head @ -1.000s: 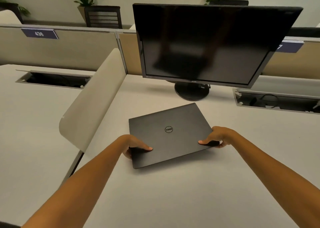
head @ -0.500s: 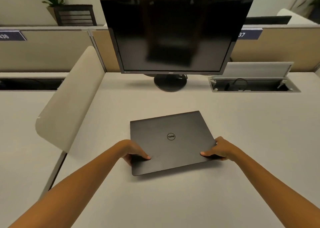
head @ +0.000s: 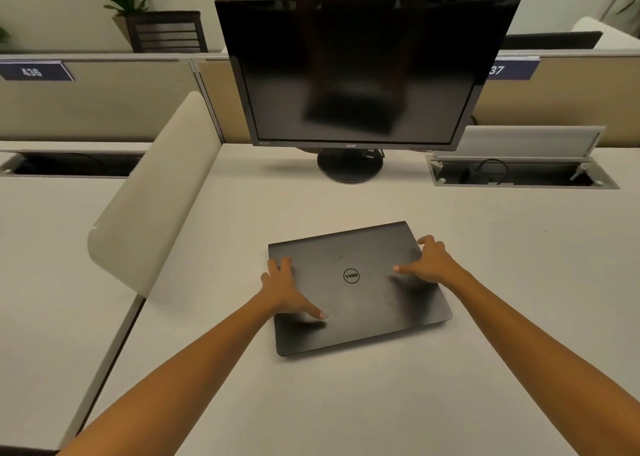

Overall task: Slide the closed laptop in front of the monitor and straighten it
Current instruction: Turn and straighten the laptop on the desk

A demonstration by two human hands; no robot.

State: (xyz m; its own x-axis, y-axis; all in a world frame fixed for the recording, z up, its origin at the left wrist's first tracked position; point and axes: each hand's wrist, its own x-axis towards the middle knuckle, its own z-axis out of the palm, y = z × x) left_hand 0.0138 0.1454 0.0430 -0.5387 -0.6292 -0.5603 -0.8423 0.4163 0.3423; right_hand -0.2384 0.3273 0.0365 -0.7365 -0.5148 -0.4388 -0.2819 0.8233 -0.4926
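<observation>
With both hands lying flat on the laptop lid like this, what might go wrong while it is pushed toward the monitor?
1. The left hand and right hand only press on the lid of the laptop, so they may slip and leave it skewed; its far edge is not parallel to the monitor.
2. If pushed too far, it may hit the monitor's round base.
3. Sliding may scratch the desk.
</observation>
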